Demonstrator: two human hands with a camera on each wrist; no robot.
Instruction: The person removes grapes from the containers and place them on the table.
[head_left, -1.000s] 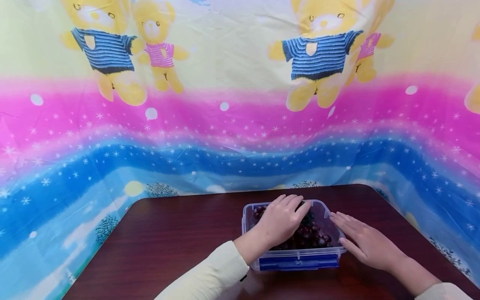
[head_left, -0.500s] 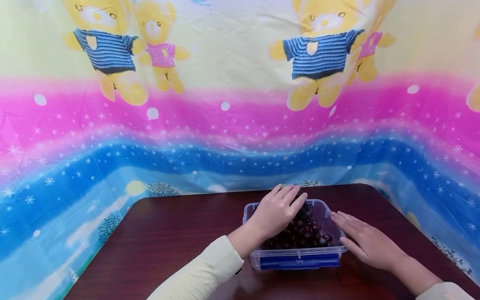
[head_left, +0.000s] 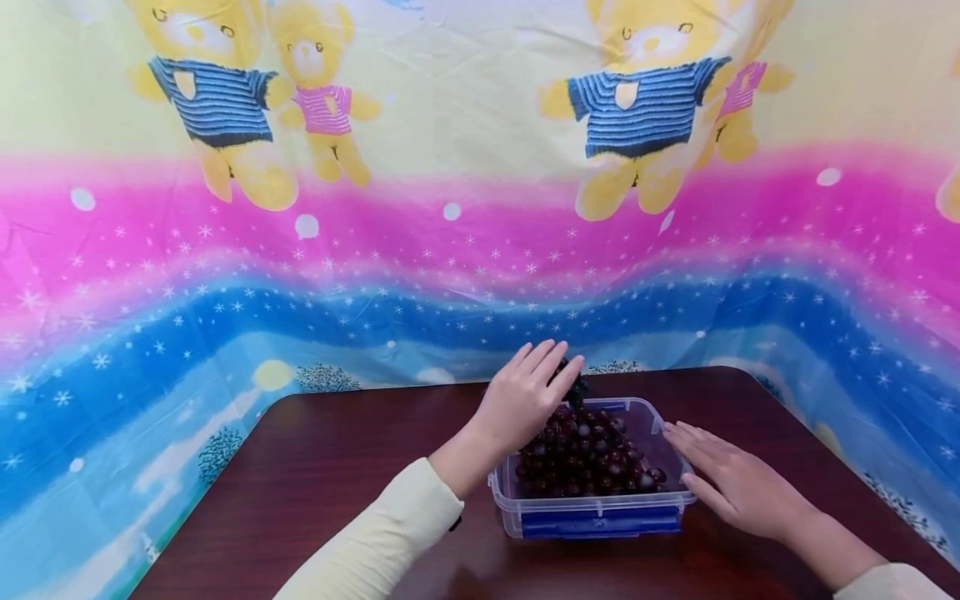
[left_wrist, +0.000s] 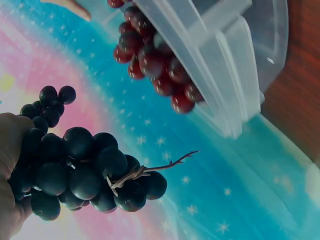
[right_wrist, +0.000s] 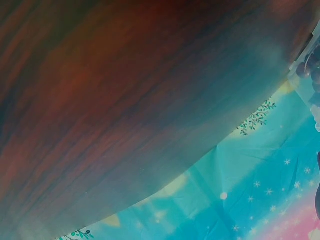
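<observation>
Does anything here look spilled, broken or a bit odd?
Nothing looks spilled or broken. One small oddity: a bare stem pokes out of the dark grape bunch in the left hand, with no grapes on its tip.

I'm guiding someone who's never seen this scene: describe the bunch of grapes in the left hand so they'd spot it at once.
On the dark wooden table is a clear box of dark red grapes. Near its far left corner, the left hand holds the bunch. It looks almost black, with a bare twig sticking out, unlike the redder grapes in the box.
</observation>
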